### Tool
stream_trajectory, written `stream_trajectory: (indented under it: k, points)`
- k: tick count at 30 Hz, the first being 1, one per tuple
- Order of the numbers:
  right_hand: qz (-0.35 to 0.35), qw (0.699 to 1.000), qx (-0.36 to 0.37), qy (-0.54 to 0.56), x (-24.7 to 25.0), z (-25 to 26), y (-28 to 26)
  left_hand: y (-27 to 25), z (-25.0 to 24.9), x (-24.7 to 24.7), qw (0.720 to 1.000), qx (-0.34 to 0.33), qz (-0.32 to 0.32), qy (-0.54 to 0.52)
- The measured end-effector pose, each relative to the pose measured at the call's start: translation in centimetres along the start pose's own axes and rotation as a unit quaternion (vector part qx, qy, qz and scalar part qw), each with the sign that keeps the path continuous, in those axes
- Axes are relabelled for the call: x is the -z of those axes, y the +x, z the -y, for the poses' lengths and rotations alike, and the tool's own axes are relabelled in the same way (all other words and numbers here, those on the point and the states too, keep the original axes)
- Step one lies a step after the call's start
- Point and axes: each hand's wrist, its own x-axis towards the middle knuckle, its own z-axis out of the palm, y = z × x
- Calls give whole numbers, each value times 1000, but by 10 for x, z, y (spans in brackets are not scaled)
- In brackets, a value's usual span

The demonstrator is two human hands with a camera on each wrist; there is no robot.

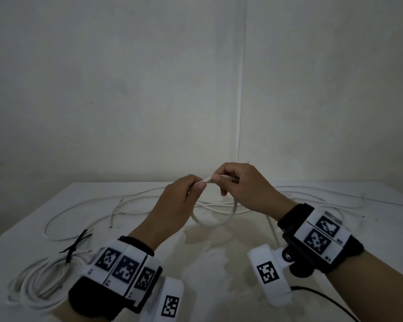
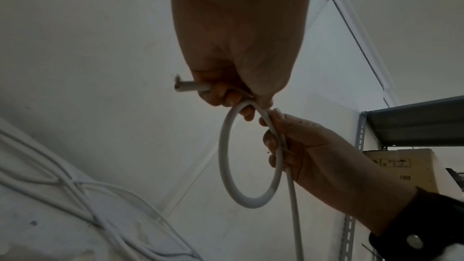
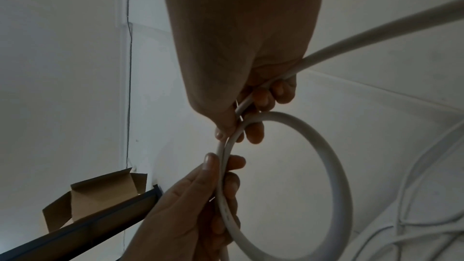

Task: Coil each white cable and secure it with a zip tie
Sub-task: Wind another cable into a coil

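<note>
White cable (image 1: pixel 213 223) is being formed into its first loop, held up above the worktop (image 1: pixel 219 263) between both hands, so the coiling step appears to be only beginning for this cable. The loop is hanging below the hands, while the rest of the cable is trailing down to the worktop, where more loose white cable (image 1: pixel 84 205) is lying spread out. The left hand (image 1: pixel 177 205) is being kept raised with the wrist bent upward, and its grip is being closed on the cable near the cut end (image 2: pixel 179 86), thumb and curled fingers pinching it. The right hand (image 1: pixel 244 187) is being held just beside it, nearly touching, its fingers curled round the cable where the loop is crossing over itself. One finished coil (image 1: pixel 40 282) is lying at the left of the worktop, bound with a black zip tie (image 1: pixel 76 246). The next move is judged to call for more slack being drawn up by the right hand and laid as a second turn into the left grip, with the loop size being matched so that the coil is not springing apart. No spare zip tie can be picked out.
</note>
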Motion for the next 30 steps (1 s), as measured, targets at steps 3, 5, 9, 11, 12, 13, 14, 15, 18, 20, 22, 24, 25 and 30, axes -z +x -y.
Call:
stream_trajectory:
  k: [3,5,9,11,12,13,14,15,18,20,22,24,25,30]
  points:
    - [8,1000,-21,1,1,1,-1,2,-2,1,1000,-9,6,19]
    - [17,999,-34,12,2,3,-1,1,-3,3,999,-25,-11,23]
    - [28,997,-38,63,1,14,-2,0,-3,10,998,-4,-60,-29]
    - [29,995,-43,85,-1,18,-2,1,-1,13,996,19,-78,-41]
    - [30,994,-48,91,-2,19,-1,1,0,14,995,28,-84,-43]
    - [30,994,-53,93,-3,20,-1,1,1,15,994,36,-89,-45]
    - [32,993,-58,93,-5,20,0,1,2,16,993,46,-93,-51]
    - [33,993,-63,92,-7,20,1,0,2,17,992,55,-96,-59]
    - [33,994,-65,86,-10,23,2,-2,2,20,988,91,-82,-95]
    - [29,995,-57,76,-10,24,3,-4,1,22,983,120,-52,-127]
    - [30,995,-61,75,-9,23,4,-5,2,24,981,133,-31,-138]
    - [33,994,-70,76,-11,21,4,-6,3,27,981,131,-32,-139]
    - [31,994,-73,77,-13,21,4,-6,3,28,981,126,-39,-141]
    - [26,994,-60,84,-17,28,6,-7,5,32,979,126,-68,-145]
